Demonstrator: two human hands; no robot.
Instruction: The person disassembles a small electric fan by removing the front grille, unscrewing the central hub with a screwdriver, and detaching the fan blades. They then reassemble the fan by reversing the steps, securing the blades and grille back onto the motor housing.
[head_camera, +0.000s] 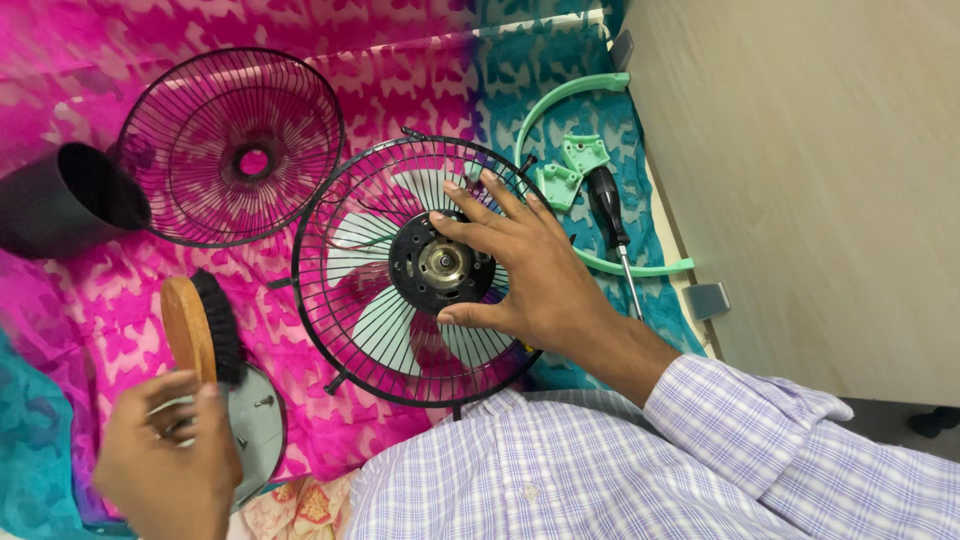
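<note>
My right hand lies flat on a black wire fan guard, its fingers spread around the black round hub at the centre. White fan blades show through the wires. My left hand, at the lower left, grips a brush with a wooden back and black bristles. The brush stands on edge just left of the guard, apart from it. A grey round plate lies under the left hand.
A second black wire guard lies at the upper left beside a black cup. Mint green ring pieces, green brackets and a black-handled screwdriver lie to the right. Everything rests on a pink and teal cloth.
</note>
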